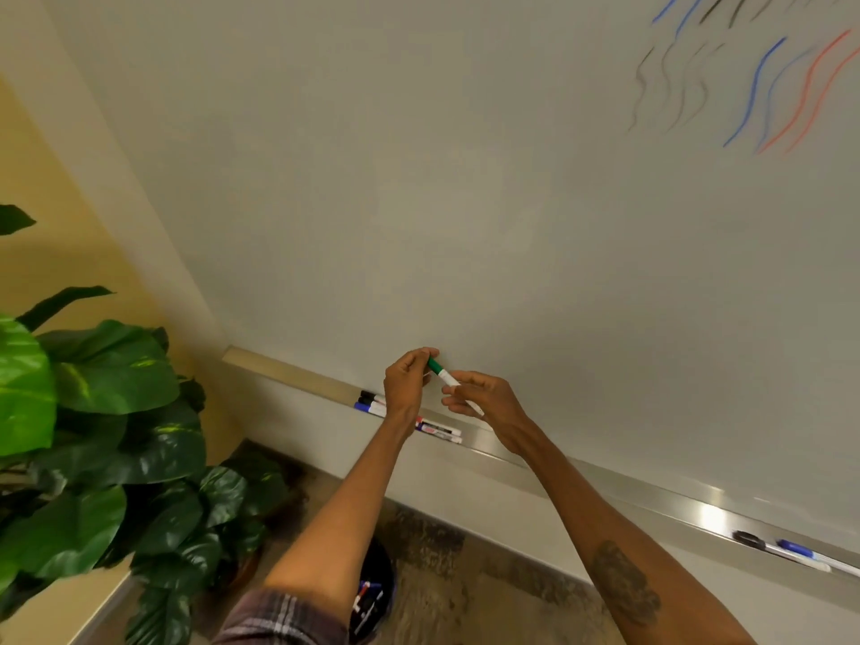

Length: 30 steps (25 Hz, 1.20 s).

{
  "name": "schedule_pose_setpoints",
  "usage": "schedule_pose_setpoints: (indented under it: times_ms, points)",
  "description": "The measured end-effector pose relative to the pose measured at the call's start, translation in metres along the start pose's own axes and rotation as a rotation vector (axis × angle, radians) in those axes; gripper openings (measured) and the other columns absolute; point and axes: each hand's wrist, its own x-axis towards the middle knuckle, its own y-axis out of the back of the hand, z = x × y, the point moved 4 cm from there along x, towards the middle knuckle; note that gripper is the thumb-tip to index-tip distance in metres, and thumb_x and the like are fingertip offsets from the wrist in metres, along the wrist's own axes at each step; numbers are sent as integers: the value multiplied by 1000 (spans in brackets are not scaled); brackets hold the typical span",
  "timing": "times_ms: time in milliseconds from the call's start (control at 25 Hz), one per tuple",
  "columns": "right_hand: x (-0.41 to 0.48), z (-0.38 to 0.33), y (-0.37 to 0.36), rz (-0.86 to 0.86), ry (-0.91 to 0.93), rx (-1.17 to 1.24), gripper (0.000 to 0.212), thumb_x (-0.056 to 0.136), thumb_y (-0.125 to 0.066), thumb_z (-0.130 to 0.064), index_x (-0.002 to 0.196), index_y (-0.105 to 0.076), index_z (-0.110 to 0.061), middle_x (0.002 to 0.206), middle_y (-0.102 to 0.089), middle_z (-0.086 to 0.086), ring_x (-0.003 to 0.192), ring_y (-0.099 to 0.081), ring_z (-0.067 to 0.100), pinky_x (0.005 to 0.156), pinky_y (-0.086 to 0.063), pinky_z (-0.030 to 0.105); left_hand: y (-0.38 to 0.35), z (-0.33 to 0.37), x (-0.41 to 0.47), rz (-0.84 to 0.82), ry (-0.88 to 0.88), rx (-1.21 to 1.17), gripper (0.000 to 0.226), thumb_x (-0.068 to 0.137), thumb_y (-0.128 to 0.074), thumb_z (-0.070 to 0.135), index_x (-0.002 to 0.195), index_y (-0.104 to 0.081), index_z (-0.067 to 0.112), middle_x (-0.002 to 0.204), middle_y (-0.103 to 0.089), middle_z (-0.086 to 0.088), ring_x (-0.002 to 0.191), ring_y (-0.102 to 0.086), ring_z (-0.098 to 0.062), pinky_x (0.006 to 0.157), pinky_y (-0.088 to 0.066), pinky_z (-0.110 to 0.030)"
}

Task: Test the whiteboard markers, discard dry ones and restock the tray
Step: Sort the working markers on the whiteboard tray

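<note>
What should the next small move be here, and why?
Probably pull the green cap off: the left hand pinches it, the right hand holds the white barrel, the cap looks seated, and the whiteboard strokes are black, blue and red, no green.

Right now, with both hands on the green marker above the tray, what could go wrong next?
1. The left hand pinches the green cap while the right hand holds the white barrel; a sharp pull could send either to the floor.
2. The markers in the tray lie right under the left wrist, which could knock them off.
</note>
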Motion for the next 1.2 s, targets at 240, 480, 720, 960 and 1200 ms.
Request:
schedule_pose_setpoints:
  times_ms: [240,480,720,960,1200]
  points:
    - [8,72,-48,-84,-186,-170,32,81,-75,-1,113,-73,-3,114,-71,12,94,-72,24,82,-58,24,97,-59,-4,121,200,185,22,97,-57,23,103,-77,15,105,-72,4,104,-65,-18,95,-52,-33]
    - [4,146,-102,-170,-348,-534,27,78,-73,5,104,-74,2,101,-72,17,72,-69,16,65,-59,20,176,-120,-30,182,405,241,16,96,-59,14,99,-74,10,112,-72,-3,103,-65,-22,85,-53,-27]
    - [3,205,-138,-123,-422,-794,18,78,-80,-8,95,-77,-2,94,-76,16,71,-72,21,76,-60,28,229,-156,-61,174,538,337,17,93,-65,12,103,-76,4,104,-74,-9,89,-65,-15,84,-54,-29]
    - [17,244,-184,-204,-425,-961,29,79,-80,-24,100,-76,-5,102,-74,15,97,-70,30,91,-57,41,263,-164,-76,186,641,339,17,96,-61,16,106,-73,8,83,-64,4,68,-54,-5,56,-42,-19]
    - [31,233,-204,-235,-338,-929,33,91,-64,-39,108,-74,-14,110,-74,11,104,-68,30,93,-54,36,277,-173,-75,231,680,318,18,98,-57,13,107,-71,5,98,-66,-3,81,-58,-13,56,-45,-16]
